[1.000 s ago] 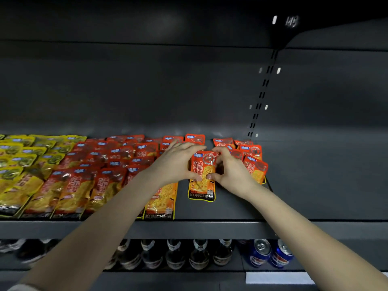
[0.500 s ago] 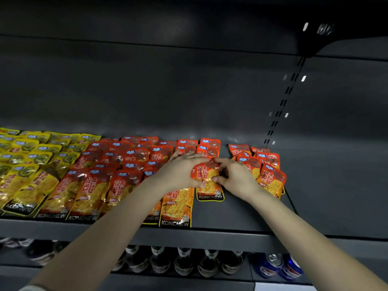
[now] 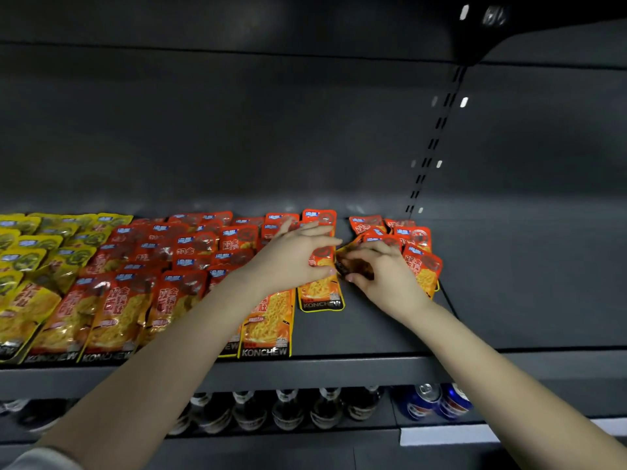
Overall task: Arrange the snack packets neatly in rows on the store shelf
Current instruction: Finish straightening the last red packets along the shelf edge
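Hands nearly touching mid-shelf [image 3: 373, 334]: left hand [image 3: 293, 257] grips flat packet [image 3: 320, 293], long axis front-to-back, KONCHEW end toward shelf front. Right hand [image 3: 386, 273] pinches crumpled packet [image 3: 356, 264] just beside it, its direction unclear.

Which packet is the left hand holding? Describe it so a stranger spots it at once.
On the dark shelf, follow the front row of orange packets rightward. The packet lies in the left hand, just past the row's last one. Unlike those, its KONCHEW edge sits back from the shelf's lip.
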The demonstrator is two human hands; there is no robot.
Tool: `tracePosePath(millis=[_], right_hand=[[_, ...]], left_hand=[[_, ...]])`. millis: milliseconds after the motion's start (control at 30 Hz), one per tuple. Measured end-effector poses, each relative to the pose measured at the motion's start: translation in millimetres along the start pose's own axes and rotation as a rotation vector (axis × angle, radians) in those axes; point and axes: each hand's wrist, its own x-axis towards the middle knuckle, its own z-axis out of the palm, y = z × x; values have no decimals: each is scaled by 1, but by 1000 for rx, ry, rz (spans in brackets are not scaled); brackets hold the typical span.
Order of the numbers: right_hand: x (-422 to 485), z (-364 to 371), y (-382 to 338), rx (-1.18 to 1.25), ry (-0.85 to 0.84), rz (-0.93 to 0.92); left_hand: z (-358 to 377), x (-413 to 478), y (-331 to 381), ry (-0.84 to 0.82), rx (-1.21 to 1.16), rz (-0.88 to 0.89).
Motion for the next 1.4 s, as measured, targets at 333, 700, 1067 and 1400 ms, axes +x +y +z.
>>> tracePosePath(millis=[333,700,1067,1400], right_hand=[[-41,-41,59,-27,43,208],[-60,-46,79,27,-82,261],[-61,-44,80,43,-61,184],[-58,-40,62,10,1,71]], left_hand=[[27,42,57,-93,8,120],[36,49,93,-245,-30,68],[38,42,97,-219,-96,32],[30,26,81,-59,-92,0]])
